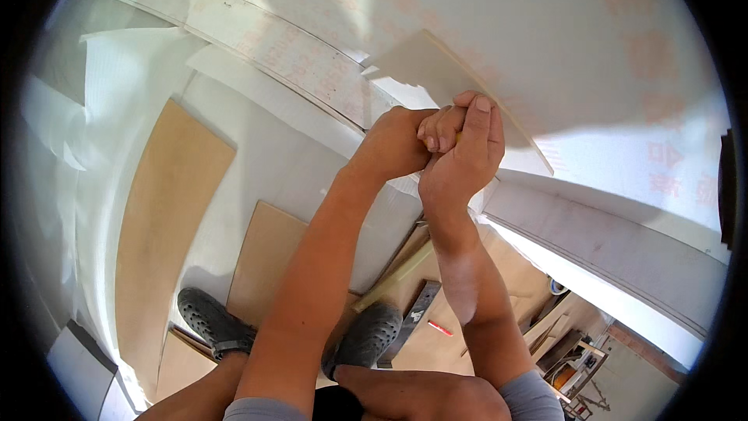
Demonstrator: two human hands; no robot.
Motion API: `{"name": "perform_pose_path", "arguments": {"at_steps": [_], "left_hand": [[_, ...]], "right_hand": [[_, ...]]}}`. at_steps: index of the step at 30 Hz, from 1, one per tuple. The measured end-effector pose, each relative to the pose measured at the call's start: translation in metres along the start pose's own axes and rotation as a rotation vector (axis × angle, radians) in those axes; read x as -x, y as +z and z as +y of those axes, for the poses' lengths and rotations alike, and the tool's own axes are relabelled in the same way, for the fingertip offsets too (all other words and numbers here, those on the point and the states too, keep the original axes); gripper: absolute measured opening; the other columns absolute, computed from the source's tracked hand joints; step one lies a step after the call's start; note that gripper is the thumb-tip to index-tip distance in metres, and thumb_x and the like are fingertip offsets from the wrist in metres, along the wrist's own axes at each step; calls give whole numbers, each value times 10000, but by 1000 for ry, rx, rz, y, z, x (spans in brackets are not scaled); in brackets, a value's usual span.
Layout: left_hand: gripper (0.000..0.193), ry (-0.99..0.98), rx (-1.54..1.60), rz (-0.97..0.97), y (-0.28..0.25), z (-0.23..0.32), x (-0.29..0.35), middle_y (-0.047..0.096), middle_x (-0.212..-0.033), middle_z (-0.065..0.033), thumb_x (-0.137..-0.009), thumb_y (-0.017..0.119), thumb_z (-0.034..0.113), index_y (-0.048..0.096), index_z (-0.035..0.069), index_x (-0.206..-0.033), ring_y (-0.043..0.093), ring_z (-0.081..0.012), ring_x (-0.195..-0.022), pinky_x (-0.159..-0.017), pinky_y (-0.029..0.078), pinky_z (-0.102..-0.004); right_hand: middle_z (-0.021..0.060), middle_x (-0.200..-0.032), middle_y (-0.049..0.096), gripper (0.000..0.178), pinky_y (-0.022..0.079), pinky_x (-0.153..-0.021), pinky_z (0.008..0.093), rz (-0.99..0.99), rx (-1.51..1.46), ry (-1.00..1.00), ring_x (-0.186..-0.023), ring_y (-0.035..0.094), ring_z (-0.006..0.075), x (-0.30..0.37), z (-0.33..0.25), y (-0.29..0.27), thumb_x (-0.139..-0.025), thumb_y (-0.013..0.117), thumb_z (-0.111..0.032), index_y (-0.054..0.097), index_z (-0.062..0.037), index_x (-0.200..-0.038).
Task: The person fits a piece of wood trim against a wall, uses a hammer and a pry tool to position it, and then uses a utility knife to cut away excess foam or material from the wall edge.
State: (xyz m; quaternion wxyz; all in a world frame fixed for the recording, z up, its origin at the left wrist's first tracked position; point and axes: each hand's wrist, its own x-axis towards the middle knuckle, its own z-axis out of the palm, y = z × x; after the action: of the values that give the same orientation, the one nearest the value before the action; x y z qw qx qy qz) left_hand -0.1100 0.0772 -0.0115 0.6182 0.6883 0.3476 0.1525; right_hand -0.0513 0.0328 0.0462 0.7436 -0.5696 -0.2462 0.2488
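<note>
My left hand (393, 144) is closed in a fist, fingers curled inward. My right hand (465, 148) meets it, its fingers bent and its thumb pointing up. A small yellow bit shows between the hands; most of what they grip is hidden. Just beyond them stands a thin flat board (421, 58) with a pale, straight edge, and my right fingertips are close to that edge. Whether they touch it, I cannot tell. The board lies against a white wrapped surface (530, 39) with faint reddish print.
Tan boards (167, 210) lie on the white floor covering (210, 195) to the left. Near my dark clogs (370, 335) are a dark flat bar (413, 320) and a small red object (440, 328). A grey-white ledge (600, 230) runs along the right, with clutter (569, 374) below.
</note>
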Motion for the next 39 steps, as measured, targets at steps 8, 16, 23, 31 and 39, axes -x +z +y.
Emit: {"name": "perform_pose_path", "arguments": {"at_steps": [8,16,23,31,39], "left_hand": [[166,207,-4,82,2,-15,4,717,-805,-141,-745,750,136,680,76,-884,682,-372,-792,-681,543,-444],[236,163,-115,420,49,-9,-4,701,-727,-92,-849,709,225,683,114,-1056,692,-321,-702,-612,538,-407],[233,182,-98,433,52,-10,1,698,-738,-106,-815,736,192,680,128,-1032,687,-330,-706,-617,541,-408],[247,315,-247,220,30,-30,2,679,-687,-102,-738,752,127,693,102,-976,672,-312,-626,-573,534,-395],[374,351,-100,734,60,-38,1,676,-741,-97,-753,767,114,695,60,-1116,681,-294,-680,-597,538,-394]], "right_hand": [[-11,-497,350,334,296,-457,308,-456,-130,77,-436,291,107,-17,-6,-20,-1109,441,-222,554,4,-891],[-24,-461,310,394,283,-434,329,-694,-216,139,-392,285,119,-44,3,-53,-1118,424,-285,524,-18,-847],[-16,-465,294,379,312,-433,326,-533,-225,92,-395,281,125,-31,2,-49,-1114,409,-271,517,-21,-850],[-15,-478,294,369,330,-447,319,-245,-210,-32,-416,284,123,-4,20,-41,-1110,405,-264,536,-16,-871],[-25,-468,344,344,296,-462,315,-866,-109,127,-427,295,109,-35,11,-50,-1083,442,-207,532,-11,-816]]}}
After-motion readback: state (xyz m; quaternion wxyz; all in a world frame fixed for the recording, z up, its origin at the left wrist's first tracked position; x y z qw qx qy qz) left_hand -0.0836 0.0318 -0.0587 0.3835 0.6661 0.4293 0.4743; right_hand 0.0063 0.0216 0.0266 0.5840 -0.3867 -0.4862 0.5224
